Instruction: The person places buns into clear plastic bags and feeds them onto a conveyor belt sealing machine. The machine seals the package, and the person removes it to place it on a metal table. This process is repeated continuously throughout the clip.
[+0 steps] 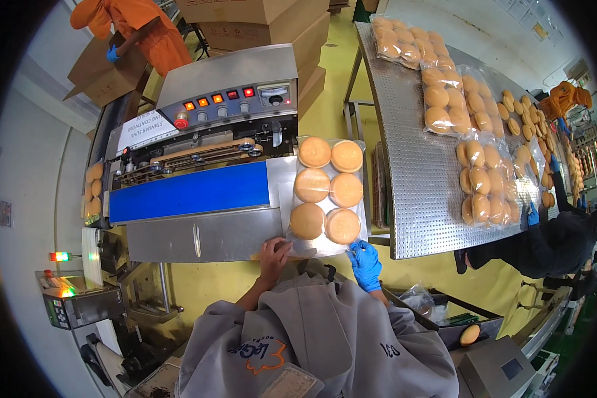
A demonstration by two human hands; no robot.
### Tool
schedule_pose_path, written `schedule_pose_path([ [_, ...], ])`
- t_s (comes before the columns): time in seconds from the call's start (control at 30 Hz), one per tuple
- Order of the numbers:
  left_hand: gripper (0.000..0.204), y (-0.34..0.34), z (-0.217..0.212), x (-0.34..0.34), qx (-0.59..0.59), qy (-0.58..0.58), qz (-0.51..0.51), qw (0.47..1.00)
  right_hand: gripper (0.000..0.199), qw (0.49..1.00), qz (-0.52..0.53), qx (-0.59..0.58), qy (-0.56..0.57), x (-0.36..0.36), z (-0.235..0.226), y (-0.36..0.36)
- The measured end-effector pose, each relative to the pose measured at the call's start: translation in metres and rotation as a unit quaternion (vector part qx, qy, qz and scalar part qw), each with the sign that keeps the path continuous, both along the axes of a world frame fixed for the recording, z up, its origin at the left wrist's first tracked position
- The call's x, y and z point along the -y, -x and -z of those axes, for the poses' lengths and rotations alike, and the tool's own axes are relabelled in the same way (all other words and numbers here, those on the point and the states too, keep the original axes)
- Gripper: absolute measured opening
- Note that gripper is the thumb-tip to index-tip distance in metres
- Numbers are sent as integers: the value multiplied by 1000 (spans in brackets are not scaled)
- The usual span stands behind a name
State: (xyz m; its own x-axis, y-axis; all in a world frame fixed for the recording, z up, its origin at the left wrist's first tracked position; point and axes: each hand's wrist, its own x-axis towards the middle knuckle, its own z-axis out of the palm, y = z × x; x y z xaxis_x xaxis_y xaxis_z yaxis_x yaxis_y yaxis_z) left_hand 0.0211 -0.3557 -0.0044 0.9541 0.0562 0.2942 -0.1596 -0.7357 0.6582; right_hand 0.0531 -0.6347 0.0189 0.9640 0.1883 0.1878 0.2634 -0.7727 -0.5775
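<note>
Bag of 6 buns [327,189] lies flat on the right end of the sealing machine [229,86], beside its blue belt [189,191]. Your bare left hand [274,253] pinches the bag's near edge; your blue-gloved right hand [365,262] grips its near right corner.

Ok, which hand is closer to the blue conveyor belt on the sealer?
Left. The left hand grips the bun bag's near edge just right of the blue belt; the gloved right hand holds the bag's far corner.
</note>
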Motion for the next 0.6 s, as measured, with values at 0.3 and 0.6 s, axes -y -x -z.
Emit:
schedule_pose_path([
  [0.3,4,-74,-168,10,195,238,-45,950,18,939,50,184,-287,-17,-156,-61],
  [0.6,19,-219,-108,-18,2,527,-149,837,18,821,27,-128,-556,-72,-110,-233],
])
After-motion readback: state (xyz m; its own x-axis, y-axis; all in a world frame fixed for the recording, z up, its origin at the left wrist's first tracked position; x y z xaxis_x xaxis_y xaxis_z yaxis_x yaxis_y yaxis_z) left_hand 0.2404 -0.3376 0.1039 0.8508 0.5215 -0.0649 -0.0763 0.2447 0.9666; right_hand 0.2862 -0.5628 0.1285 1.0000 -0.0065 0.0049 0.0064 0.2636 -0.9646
